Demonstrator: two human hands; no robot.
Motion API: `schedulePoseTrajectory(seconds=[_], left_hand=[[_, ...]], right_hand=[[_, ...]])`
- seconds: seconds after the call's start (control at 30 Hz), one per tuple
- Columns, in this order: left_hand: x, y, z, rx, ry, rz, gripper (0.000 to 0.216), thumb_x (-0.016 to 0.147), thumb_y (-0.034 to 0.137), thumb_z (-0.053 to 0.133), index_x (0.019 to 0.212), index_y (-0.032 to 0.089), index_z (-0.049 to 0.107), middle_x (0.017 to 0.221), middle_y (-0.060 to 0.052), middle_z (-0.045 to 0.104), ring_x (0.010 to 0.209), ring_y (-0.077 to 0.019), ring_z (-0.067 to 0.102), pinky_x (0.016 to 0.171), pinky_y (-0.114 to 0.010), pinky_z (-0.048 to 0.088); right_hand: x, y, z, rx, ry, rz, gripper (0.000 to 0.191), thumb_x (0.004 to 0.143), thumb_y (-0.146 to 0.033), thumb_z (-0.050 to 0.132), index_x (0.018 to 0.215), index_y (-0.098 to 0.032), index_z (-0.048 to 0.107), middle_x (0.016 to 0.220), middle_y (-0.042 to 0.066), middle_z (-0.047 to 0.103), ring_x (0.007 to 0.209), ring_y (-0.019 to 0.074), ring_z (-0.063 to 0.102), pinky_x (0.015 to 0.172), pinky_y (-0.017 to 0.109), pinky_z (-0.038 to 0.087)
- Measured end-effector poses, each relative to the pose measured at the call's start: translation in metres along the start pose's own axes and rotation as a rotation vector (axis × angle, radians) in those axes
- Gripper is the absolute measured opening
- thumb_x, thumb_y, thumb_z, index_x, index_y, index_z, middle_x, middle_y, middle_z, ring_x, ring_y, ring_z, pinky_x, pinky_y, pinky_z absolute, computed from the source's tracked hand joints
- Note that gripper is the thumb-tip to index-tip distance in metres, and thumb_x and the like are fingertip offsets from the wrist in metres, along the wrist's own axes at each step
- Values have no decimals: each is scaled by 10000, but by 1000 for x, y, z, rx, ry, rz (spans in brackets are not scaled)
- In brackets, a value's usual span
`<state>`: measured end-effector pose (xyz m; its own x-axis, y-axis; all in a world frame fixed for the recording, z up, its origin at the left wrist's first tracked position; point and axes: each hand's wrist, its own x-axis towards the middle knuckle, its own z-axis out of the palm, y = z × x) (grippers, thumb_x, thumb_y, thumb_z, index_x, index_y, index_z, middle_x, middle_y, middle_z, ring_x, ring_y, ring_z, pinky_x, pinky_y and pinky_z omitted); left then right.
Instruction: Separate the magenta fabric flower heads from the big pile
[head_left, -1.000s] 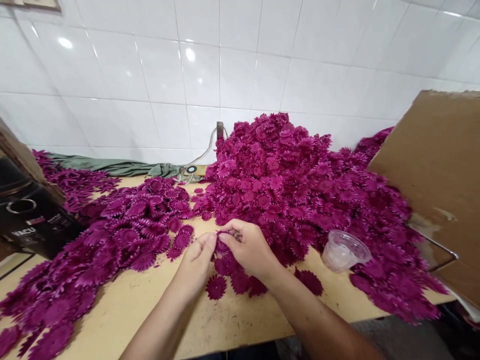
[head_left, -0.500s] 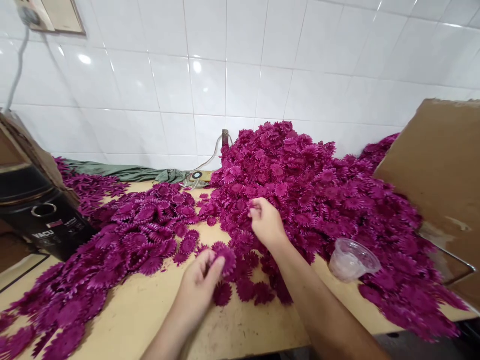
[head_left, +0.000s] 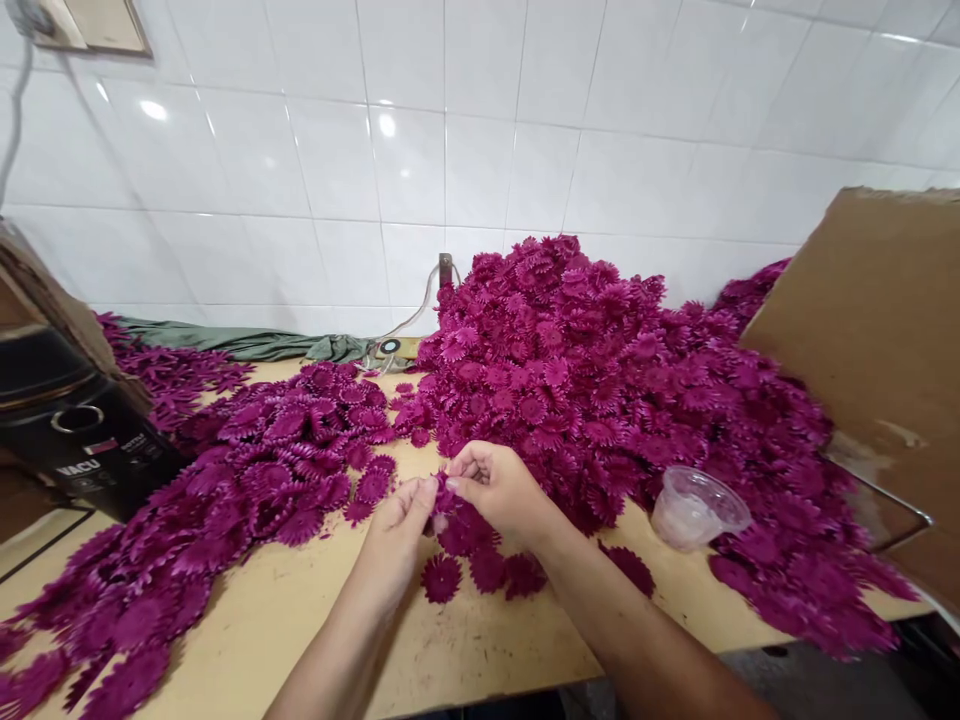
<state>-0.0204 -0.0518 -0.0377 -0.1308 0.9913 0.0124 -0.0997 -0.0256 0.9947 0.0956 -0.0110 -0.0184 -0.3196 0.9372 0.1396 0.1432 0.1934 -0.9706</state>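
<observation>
Over the front middle of the table, my left hand (head_left: 403,512) and my right hand (head_left: 496,488) meet at the fingertips. Between them is a magenta artificial flower piece (head_left: 442,488) with a toothed rim, partly covered by my fingers. My left thumb and fingers pinch it from one side; my right thumb and forefinger close on it from the other. Loose flower pieces (head_left: 441,578) lie flat just below my hands. Behind my right hand rises a big heap of the same pieces (head_left: 555,370). A longer, lower pile (head_left: 277,450) stretches along the left.
A clear plastic cup (head_left: 697,508) with something whitish inside stands right of my right forearm. Cardboard (head_left: 862,330) leans at the far right. A black flask-like container (head_left: 90,440) is at the left. Green cloth (head_left: 247,340) and a cable (head_left: 427,300) lie along the tiled wall.
My right hand has come down from the heap to my left hand, and its fingers now touch the flower piece there. The view has shifted slightly.
</observation>
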Motion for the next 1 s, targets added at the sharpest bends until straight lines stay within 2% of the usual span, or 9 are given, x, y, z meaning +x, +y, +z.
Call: schedulePoseTrajectory(seconds=[0.13,0.27,0.37,0.43,0.53,0.67,0.73,0.83,1.0], left_hand=[[0,-1,2,48,-91,62,332,646,475,599,573,194,439,527,64,420,514,-101,401,548,-230,372],[-6,0,1,89,-46,111,300,700,455,548,594,201,427,539,61,399,524,-105,388,535,-221,368],[-18,4,-4,159,15,138,312,675,459,571,567,201,433,548,46,418,532,-110,395,518,-216,373],[-23,8,-10,189,20,140,306,654,462,591,562,200,464,556,31,453,551,-123,427,532,-223,395],[-21,11,-17,172,-6,126,254,660,443,595,660,191,559,631,1,551,655,-158,512,634,-252,431],[-11,11,-18,134,-50,125,234,670,400,604,745,180,582,716,-19,599,752,-177,539,731,-280,423],[-9,10,-16,125,-72,117,241,666,412,602,673,175,560,676,-9,580,697,-162,522,702,-277,423],[-9,8,-14,113,-57,88,292,647,445,604,584,175,511,586,21,519,592,-126,465,618,-252,406],[-8,8,-10,131,-33,75,338,638,478,594,523,179,487,513,43,449,522,-108,411,545,-234,375]], right_hand=[[10,5,1,-63,173,-34,111,642,-79,485,610,-183,465,519,-65,430,486,83,410,505,210,343],[22,3,0,-161,281,-84,112,646,-89,455,614,-196,448,546,-50,452,522,104,438,549,231,367],[34,1,-17,-236,513,-73,120,646,-91,436,618,-207,422,575,-38,456,576,128,450,619,265,384],[40,1,-31,-238,594,-60,101,656,-108,431,643,-207,417,614,-26,462,616,140,457,659,284,384],[41,4,-41,-205,505,-84,77,661,-132,437,695,-200,454,652,-21,484,628,133,471,666,272,391],[32,11,-34,-142,361,-50,54,670,-181,428,706,-186,468,581,-34,467,523,112,442,541,242,387],[28,14,-30,-115,305,-29,69,687,-241,427,695,-183,462,538,-44,437,468,102,401,476,232,360],[24,17,-29,-97,232,-34,212,707,-379,434,591,-204,403,466,-73,345,410,82,324,415,217,295],[26,19,-28,-108,212,-57,390,713,-540,412,523,-223,288,430,-88,230,381,64,231,381,214,196]])
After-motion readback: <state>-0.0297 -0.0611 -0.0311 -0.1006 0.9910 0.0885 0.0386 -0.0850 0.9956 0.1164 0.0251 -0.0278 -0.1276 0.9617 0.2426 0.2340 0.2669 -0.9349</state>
